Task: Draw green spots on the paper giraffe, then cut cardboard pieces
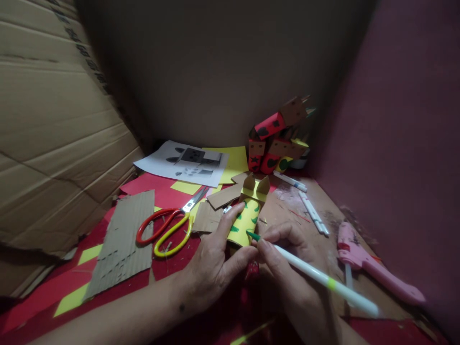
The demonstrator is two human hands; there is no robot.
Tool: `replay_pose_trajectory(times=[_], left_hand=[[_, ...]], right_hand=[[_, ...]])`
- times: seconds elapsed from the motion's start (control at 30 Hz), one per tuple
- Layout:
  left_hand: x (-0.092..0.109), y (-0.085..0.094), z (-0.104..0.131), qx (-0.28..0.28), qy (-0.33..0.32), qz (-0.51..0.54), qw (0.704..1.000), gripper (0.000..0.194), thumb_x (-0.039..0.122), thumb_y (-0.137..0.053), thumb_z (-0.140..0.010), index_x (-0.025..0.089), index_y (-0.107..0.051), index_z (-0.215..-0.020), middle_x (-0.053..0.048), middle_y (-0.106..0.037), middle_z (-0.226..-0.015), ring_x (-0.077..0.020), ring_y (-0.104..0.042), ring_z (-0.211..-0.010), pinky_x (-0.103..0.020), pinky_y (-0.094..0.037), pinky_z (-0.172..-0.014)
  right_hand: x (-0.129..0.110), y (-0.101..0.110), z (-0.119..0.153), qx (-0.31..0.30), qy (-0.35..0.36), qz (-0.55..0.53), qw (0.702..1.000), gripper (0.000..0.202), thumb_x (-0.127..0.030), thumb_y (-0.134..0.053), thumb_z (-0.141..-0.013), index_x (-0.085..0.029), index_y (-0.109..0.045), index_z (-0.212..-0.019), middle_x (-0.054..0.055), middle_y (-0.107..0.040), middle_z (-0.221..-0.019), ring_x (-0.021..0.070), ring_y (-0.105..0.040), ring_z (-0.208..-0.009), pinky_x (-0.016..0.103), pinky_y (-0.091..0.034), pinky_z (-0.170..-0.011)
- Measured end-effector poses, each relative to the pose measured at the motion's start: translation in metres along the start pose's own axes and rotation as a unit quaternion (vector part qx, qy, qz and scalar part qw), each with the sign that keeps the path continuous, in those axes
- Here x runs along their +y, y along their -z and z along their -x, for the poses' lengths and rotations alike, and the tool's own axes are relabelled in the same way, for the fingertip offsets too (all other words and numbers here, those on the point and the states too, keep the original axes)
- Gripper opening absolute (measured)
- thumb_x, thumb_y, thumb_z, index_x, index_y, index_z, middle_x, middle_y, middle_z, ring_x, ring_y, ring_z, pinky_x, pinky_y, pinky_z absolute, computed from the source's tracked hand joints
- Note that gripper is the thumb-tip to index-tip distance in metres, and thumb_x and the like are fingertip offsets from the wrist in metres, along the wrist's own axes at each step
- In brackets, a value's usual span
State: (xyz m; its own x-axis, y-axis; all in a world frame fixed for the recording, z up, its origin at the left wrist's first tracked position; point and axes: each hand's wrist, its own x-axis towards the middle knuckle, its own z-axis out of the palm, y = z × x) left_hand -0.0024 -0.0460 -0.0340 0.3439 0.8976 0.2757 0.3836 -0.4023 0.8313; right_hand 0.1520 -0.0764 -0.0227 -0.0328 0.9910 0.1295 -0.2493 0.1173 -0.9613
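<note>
My left hand (pixel 219 254) is wrapped round a yellow paper tube (pixel 245 223) with brown cardboard ears at its far end. Green marks are spread over the tube's upper side. Between the thumb and fingers of my right hand (pixel 287 254) is a white marker pen (pixel 309 269) with a green tip and a lime band. Its tip touches or nearly touches the tube near the close end. To the left of my left hand lie scissors (pixel 174 211) with one red and one yellow handle, blades pointing away.
Corrugated cardboard (pixel 125 239) lies at left, with red and yellow paper under it. A printed sheet (pixel 190 163) is behind. Several decorated red tubes (pixel 269 125) are stacked at back right. White markers (pixel 312 211) and a pink glue gun (pixel 373 268) lie at right. A cardboard panel (pixel 53 134) stands left.
</note>
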Motion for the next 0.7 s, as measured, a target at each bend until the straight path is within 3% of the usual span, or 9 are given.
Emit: replay_pose_trajectory(times=[0.47,0.7], left_hand=[[0.0054,0.0032,-0.0014,-0.004,-0.001,0.001,1.000,0.061,0.041,-0.050,-0.090,0.026,-0.023,-0.143,-0.008,-0.058,-0.127,-0.0265,-0.054,-0.118,-0.042,-0.043,-0.100],[0.0051,0.0025,-0.0009,-0.002,0.004,0.003,1.000,0.061,0.041,-0.050,-0.091,0.026,-0.023,-0.143,-0.007,-0.059,-0.128,-0.0262,-0.054,-0.118,-0.037,-0.048,-0.094]], right_hand=[[-0.0011,0.0026,0.0001,0.004,-0.018,-0.030,0.999,0.017,-0.036,-0.066,-0.082,-0.023,-0.055,-0.080,-0.003,-0.057,-0.068,0.0102,-0.053,-0.056,0.021,-0.042,-0.050],[-0.0017,0.0025,-0.0005,0.016,-0.024,-0.060,0.998,0.018,-0.033,-0.070,-0.079,-0.021,-0.056,-0.077,-0.002,-0.059,-0.070,0.0099,-0.054,-0.060,0.022,-0.045,-0.055]])
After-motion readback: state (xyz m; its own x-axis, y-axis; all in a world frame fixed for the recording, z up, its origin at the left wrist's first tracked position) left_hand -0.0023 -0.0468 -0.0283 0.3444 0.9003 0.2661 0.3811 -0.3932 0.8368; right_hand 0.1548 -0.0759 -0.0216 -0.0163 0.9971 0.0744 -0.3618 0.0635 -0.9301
